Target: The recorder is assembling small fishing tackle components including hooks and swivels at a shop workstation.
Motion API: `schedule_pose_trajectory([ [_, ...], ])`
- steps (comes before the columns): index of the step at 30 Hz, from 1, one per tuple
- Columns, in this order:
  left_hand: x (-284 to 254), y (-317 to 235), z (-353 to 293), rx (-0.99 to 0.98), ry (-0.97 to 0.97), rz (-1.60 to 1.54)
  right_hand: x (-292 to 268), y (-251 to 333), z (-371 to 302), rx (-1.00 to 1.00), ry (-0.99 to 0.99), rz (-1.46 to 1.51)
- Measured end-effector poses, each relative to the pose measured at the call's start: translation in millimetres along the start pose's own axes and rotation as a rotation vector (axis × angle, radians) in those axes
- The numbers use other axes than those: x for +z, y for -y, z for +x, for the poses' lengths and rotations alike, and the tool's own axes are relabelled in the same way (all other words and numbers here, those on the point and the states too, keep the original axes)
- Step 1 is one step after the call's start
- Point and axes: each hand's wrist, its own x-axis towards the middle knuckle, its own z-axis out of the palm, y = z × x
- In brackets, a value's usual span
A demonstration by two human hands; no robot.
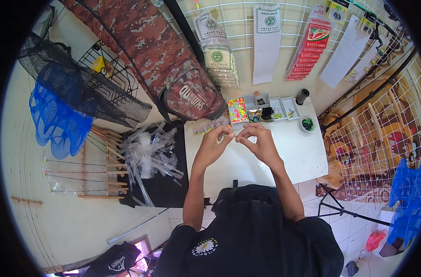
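Note:
Both hands are raised over the white table (284, 159), fingertips close together but slightly apart. My left hand (215, 144) is closed in a pinch, thumb against forefinger. My right hand (259, 142) makes a similar pinch facing it. Whatever is between the fingertips is too small or thin to make out. Just beyond the hands is a white divided tray (277, 117). Its left end bears a box of pink, yellow and orange bits (237, 110). Small clear packets (219, 122) lie beside my left hand.
A small pot with green pieces (307, 123) and a dark cylinder (302, 96) stand at the table's right. A camouflage bag (183, 87) leans at the back left. Crumpled clear plastic (148, 157) covers a black surface on the left. Packets hang from the white wire grid (243, 27).

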Motion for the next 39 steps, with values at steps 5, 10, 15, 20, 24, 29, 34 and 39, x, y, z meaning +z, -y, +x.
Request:
schedule_pose_trajectory([
  [5,1.3,-0.1,0.9,-0.034,0.029,-0.142,-2.8,-1.2,-1.4,0.014,-0.003,0.064],
  [10,4.0,6.0,-1.2,-0.018,0.007,-0.199,-3.6,-8.5,-2.6,0.047,0.068,0.129],
  [15,-0.7,-6.7,-1.3,-0.008,-0.010,-0.081,-12.2,-4.5,-0.6,0.024,0.023,0.196],
  [20,-9.7,-12.0,2.4,0.061,0.003,0.045,-22.9,2.2,12.1,0.016,0.077,0.353],
  [24,-15.0,-19.3,6.3,0.071,0.043,0.033,-22.4,-4.5,26.5,0.168,0.277,0.647],
  [29,-18.4,-26.3,8.1,0.080,0.123,-0.037,-24.3,-14.9,39.4,0.270,0.529,0.829],
  [34,-25.8,-26.2,5.8,0.076,0.149,0.004,-20.6,-14.5,39.7,0.280,0.584,0.825],
  [39,-25.7,-23.6,4.6,0.067,0.099,0.019,-15.7,-6.0,33.3,0.269,0.433,0.753],
])
